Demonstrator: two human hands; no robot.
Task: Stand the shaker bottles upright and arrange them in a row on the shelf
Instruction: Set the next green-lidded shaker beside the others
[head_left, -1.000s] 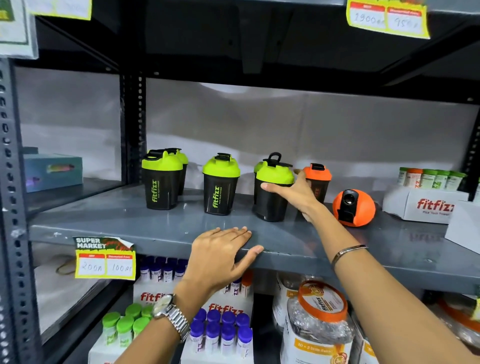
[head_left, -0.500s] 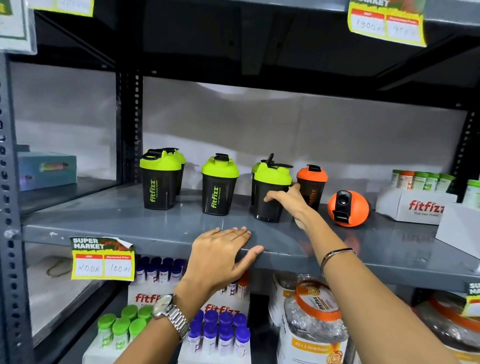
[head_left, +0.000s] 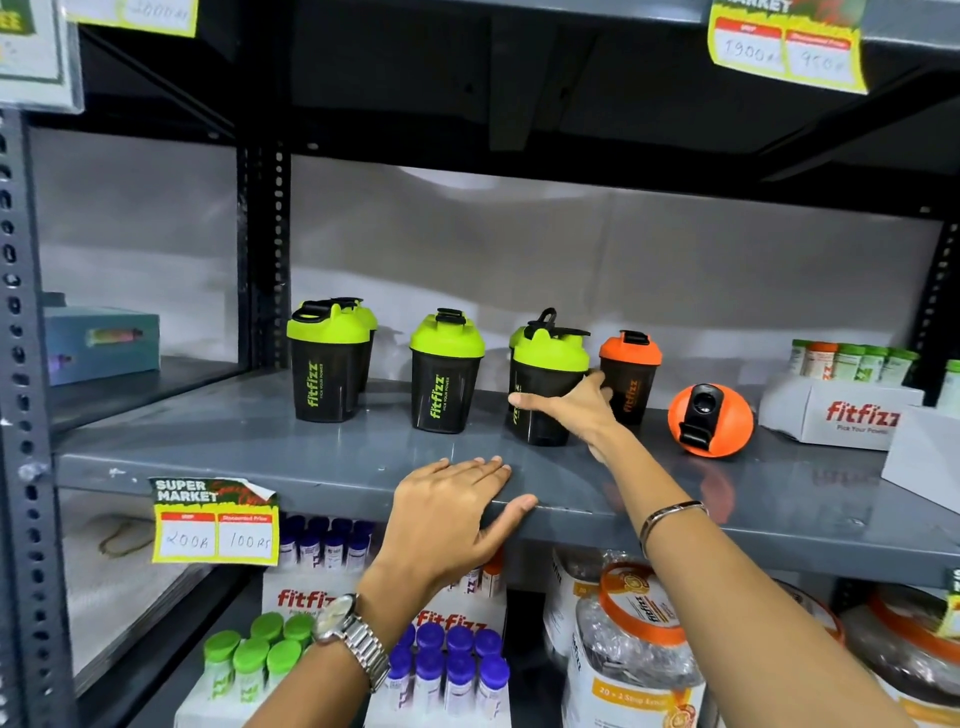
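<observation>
Notably, the right hand (head_left: 576, 410) gripped the third green-lidded shaker (head_left: 545, 384), upright. The 1 toppled orange shaker (head_left: 710, 421) lay to its right, lid forward, axis front-to-back. The left hand (head_left: 447, 514) rested flat, fingers spread, on the shelf (head_left: 208, 457) edge.

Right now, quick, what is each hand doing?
Left hand: open, flat on the shelf edge, holding nothing.
Right hand: fingers wrapped around the green-lidded shaker bottle.
</observation>
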